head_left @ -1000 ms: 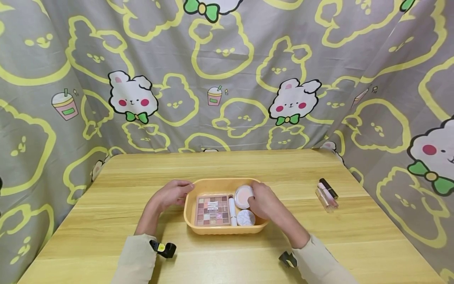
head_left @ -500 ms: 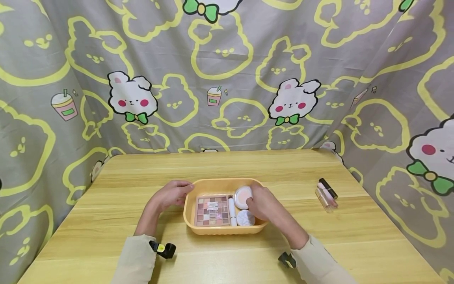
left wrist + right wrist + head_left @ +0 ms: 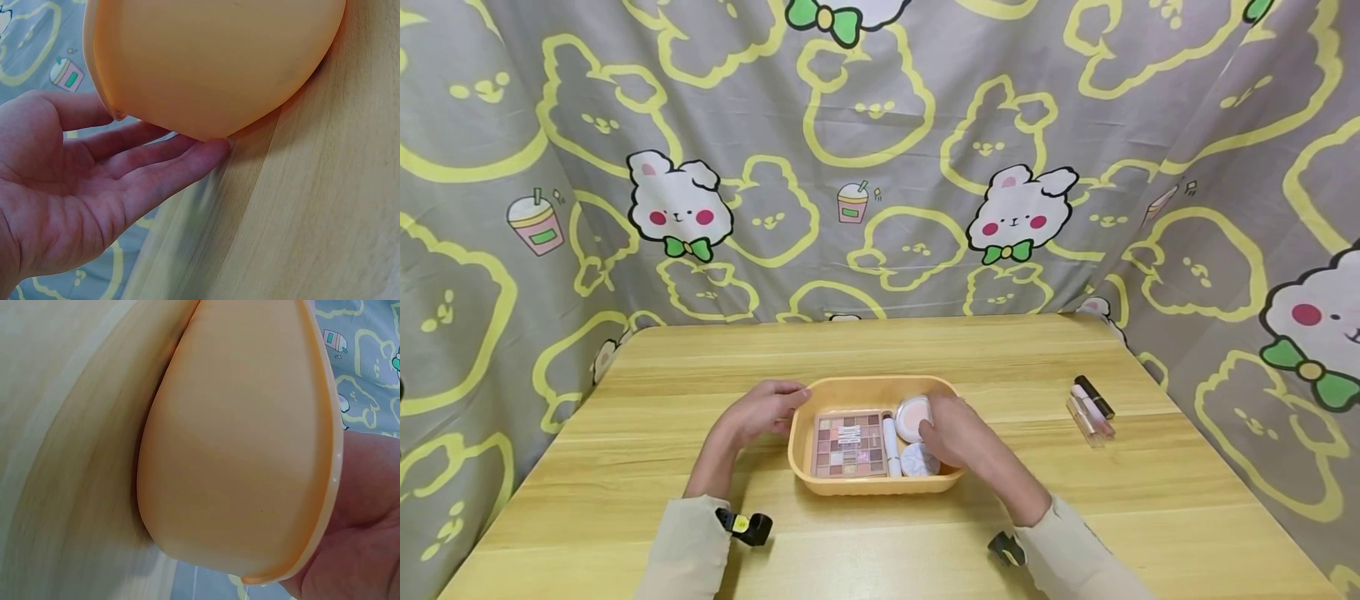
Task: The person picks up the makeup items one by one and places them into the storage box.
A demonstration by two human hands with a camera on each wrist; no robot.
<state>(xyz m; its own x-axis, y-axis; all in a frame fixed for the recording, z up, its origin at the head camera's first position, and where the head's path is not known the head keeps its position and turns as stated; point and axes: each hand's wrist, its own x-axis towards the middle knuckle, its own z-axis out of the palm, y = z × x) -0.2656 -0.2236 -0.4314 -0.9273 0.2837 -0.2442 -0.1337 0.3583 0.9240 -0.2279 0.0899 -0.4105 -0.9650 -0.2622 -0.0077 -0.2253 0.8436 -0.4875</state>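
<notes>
The basket stands on the counter, in front of the person and between the two hands. The left hand holds the basket at its left end: the thumb is at the rim, and the fingers, almost straight, touch the outer wall from below the rim. The right hand reaches over the right rim into the basket, and its thumb is at the edge of the compact. The other fingers of this hand are hidden, so I cannot tell if it grips the compact.

Inside the basket, the palette lies on the left side. Just beside it lies the white tube, and to the right of this are the compact and, nearer to the person, the jar. Well apart from the basket, on the right part of the counter, three slim sticks lie close together. Behind hangs a grey curtain with rabbit pictures.
</notes>
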